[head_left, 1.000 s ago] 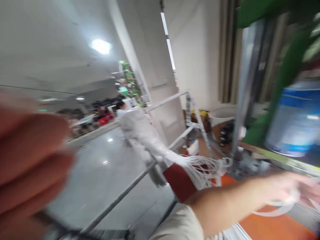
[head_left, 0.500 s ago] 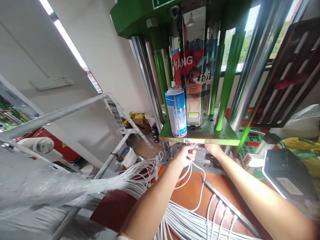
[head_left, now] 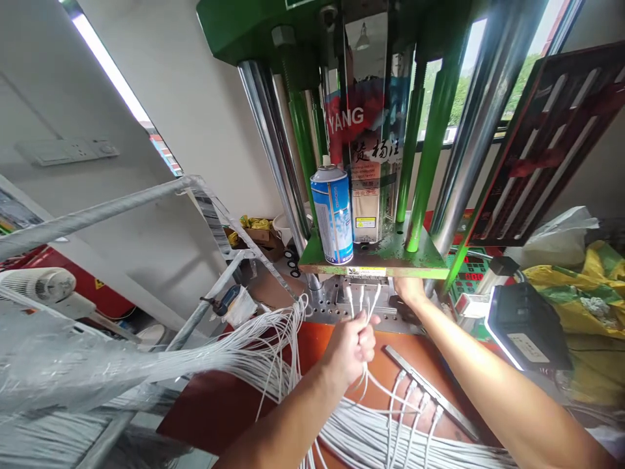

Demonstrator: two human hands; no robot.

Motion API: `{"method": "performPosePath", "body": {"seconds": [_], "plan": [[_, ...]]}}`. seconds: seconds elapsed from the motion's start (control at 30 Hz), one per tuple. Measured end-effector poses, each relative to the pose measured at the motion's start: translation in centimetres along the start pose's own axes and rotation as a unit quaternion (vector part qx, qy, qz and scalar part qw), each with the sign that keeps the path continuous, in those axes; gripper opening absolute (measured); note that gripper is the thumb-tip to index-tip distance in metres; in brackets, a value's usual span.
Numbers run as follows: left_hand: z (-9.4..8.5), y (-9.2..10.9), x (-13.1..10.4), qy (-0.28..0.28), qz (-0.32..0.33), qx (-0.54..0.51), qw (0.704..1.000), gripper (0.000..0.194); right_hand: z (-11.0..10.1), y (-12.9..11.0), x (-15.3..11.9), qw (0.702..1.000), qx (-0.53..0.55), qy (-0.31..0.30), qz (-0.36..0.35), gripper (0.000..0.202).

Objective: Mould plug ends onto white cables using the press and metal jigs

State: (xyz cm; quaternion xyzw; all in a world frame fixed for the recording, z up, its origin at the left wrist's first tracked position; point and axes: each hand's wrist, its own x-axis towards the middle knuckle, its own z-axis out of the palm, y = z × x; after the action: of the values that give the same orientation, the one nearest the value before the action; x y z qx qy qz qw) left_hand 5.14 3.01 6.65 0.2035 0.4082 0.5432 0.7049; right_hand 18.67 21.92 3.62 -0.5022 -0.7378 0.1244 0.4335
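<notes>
My left hand (head_left: 352, 345) is closed around several thin white cables (head_left: 374, 301), whose moulded ends point up and forward toward the press. My right hand (head_left: 409, 290) reaches under the front edge of the green press plate (head_left: 385, 264), by the metal mould block (head_left: 385, 303); its fingers are hidden there. On the orange-brown work surface (head_left: 312, 332) lies a slotted metal bar (head_left: 432, 389), with several cable ends fixed along it. A thick bundle of white cables (head_left: 361, 426) runs beneath my left forearm.
A blue and white spray can (head_left: 333, 215) stands on the press plate. To the left, a metal frame (head_left: 97, 212) carries plastic-wrapped cables (head_left: 58, 345). At the right are a black box (head_left: 530, 322), a control panel (head_left: 471, 267) and yellow bags (head_left: 556, 286).
My left hand has drawn back from the mould toward me with the cables, and their ends now show. My right hand stays at the plate's edge. The view has shifted slightly.
</notes>
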Motion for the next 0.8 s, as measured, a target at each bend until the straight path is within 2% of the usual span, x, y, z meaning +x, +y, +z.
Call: {"method": "performPosePath", "body": {"seconds": [0.1,0.2,0.3,0.37,0.43,0.53,0.6,0.63,0.7,0.8], "plan": [[-2.0,-0.5,-3.9,-0.010,0.008,0.015,1.000,0.039,-1.6,-0.3,-3.1,0.999,0.021,0.024,0.030,0.035],[-3.7,-0.2,-6.5,-0.020,0.042,0.041,0.998,0.042,-3.7,-0.8,-8.3,0.997,0.045,0.033,0.054,0.039],[-4.4,-0.2,-7.4,-0.029,0.075,0.082,0.993,0.043,-5.6,-0.8,-13.6,0.994,0.077,-0.003,0.077,0.035],[-4.4,-0.6,-7.3,-0.034,0.094,0.117,0.988,0.044,-6.4,-0.6,-16.1,0.992,0.083,-0.038,0.090,0.034],[-4.2,-1.1,-7.0,-0.036,0.105,0.149,0.983,0.045,-6.8,-0.3,-17.6,0.992,0.064,-0.079,0.080,0.035],[-3.8,-1.7,-6.4,-0.038,0.113,0.174,0.977,0.046,-7.2,-0.7,-18.1,0.991,0.022,-0.129,0.042,0.040],[-3.5,-2.0,-6.1,-0.041,0.114,0.178,0.976,0.046,-7.7,-1.9,-17.9,0.988,0.045,-0.145,0.032,0.038],[-3.5,-2.2,-6.0,-0.045,0.115,0.179,0.976,0.045,-7.9,-2.9,-17.7,0.983,0.090,-0.157,0.034,0.033],[-3.3,-2.5,-5.8,-0.053,0.116,0.181,0.975,0.044,-8.5,-5.1,-17.2,0.950,0.238,-0.196,0.055,0.031],[-3.1,-3.1,-5.6,-0.074,0.100,0.179,0.976,0.043,-8.9,-8.6,-16.4,0.850,0.454,-0.240,0.117,0.042]]}}
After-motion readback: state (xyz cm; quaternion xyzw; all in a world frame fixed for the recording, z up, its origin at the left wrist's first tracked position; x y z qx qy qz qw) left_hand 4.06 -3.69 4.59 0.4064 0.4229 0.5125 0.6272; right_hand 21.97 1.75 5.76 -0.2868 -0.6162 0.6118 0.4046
